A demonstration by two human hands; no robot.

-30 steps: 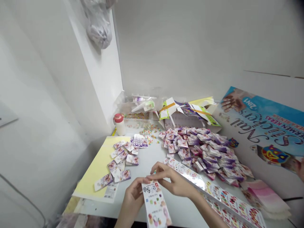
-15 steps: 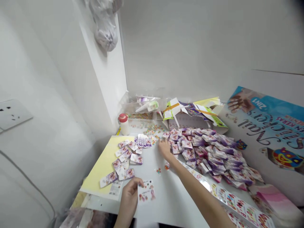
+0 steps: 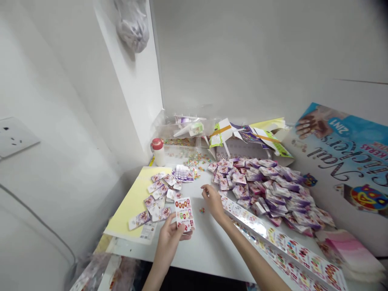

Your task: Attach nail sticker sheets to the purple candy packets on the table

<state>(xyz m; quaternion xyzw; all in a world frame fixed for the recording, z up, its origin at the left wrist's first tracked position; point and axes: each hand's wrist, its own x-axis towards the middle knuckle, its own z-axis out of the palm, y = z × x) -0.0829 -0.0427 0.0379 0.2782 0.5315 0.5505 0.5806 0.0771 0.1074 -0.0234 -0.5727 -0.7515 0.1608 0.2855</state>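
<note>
My left hand [image 3: 171, 236] grips a folded nail sticker sheet [image 3: 184, 214], white with rows of red and green nail designs, tilted above the table's front part. Over the middle of the table is my right hand [image 3: 213, 201], its fingers curled together; whatever they may hold is hidden. A small cluster of coloured bits [image 3: 202, 210] lies on the white table [image 3: 209, 246] between the two hands. Beyond the right hand spreads a big heap of small purple-and-white boxes [image 3: 251, 182]. Flat purple-and-white box blanks [image 3: 157, 202] lie left of the sticker sheet.
Long sticker strips [image 3: 266, 232] run along the right side below the heap. A yellow sheet [image 3: 125, 210] covers the left side. Farther back are a red-capped bottle [image 3: 158, 151], scattered coloured bits [image 3: 195, 163] and an opened carton [image 3: 239, 151]. A large nail stickers box [image 3: 345, 157] stands at right.
My right hand has drawn back toward me from beside the heap. The sticker sheet in my left hand is raised and folded shorter. One small coloured cluster near my right arm no longer shows.
</note>
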